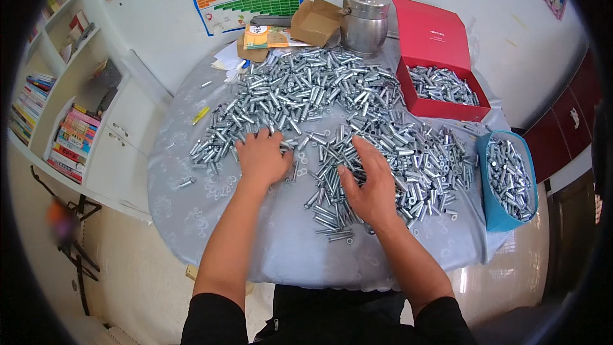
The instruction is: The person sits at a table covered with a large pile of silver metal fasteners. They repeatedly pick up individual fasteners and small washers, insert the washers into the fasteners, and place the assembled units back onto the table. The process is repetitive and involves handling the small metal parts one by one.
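A wide heap of silvery metal bolts, many with sleeves, spreads over the cloth-covered round table. My left hand lies palm down at the heap's near left edge. Its fingers are spread, with the tips among the bolts. Farther right, my right hand rests against a second, nearer pile of bolts. Its thumb stands apart from the stretched fingers, and I see nothing gripped in it. Small nuts or washers lie loose between the hands.
A red box with its lid raised holds bolts at the back right; a blue bin of bolts stands at the right edge. Behind the heap are a metal canister and cardboard box. A yellow pen-like object lies left.
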{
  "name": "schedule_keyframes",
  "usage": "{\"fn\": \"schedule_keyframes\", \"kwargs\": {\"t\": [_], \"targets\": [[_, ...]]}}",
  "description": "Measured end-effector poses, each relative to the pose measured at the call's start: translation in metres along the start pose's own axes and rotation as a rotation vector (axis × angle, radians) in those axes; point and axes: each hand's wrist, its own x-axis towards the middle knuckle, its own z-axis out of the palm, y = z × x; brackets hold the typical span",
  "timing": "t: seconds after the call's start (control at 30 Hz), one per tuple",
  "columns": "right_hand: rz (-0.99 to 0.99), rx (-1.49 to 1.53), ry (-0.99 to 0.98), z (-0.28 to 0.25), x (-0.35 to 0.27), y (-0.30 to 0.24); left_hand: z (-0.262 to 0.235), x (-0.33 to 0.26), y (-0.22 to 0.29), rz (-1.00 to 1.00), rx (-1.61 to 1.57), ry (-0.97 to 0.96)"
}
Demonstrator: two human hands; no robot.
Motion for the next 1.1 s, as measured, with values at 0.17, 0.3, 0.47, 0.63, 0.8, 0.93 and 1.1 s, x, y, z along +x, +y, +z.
{"fn": "schedule_keyframes", "kwargs": {"t": [0.17, 0.3, 0.47, 0.63, 0.8, 0.93, 1.1], "targets": [[-0.075, -0.076, 0.002, 0.009, -0.001, 0.007, 0.008, -0.032, 0.014, 0.061, -0.02, 0.056], [-0.11, -0.359, -0.129, 0.009, -0.002, 0.012, 0.004, -0.036, 0.025, 0.106, -0.08, -0.02], [-0.09, -0.403, -0.153, 0.011, 0.005, 0.013, 0.007, -0.026, 0.02, 0.128, -0.112, 0.004], [-0.1, -0.461, -0.123, 0.002, 0.013, 0.025, 0.028, -0.029, 0.026, 0.119, -0.163, 0.253], [-0.061, -0.514, -0.044, -0.006, 0.022, 0.045, 0.038, -0.03, 0.025, 0.145, -0.17, 0.354], [-0.018, -0.571, -0.027, -0.021, 0.025, 0.062, 0.039, -0.029, 0.023, 0.198, -0.135, 0.388], [0.009, -0.584, 0.019, -0.035, 0.025, 0.085, 0.046, -0.026, 0.021, 0.236, -0.261, 0.387]]}}
